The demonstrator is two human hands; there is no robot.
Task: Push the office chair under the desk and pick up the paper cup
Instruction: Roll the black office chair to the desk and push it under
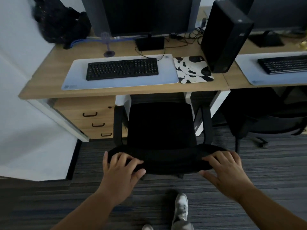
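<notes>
A black office chair (160, 128) stands in front of the wooden desk (49, 70), its seat facing the desk and its front edge just at the desk's edge. My left hand (122, 168) grips the left end of the chair's backrest top. My right hand (224, 170) grips the right end, thumb behind and fingers curled over the front. I see no paper cup in this view.
On the desk lie a black keyboard (122, 68) on a pale mat, a cow-print mouse pad (193, 69), a monitor (146, 15) and a black computer tower (224, 35). A drawer unit (93, 117) stands under the desk's left side. Another black chair (269, 117) is at the right.
</notes>
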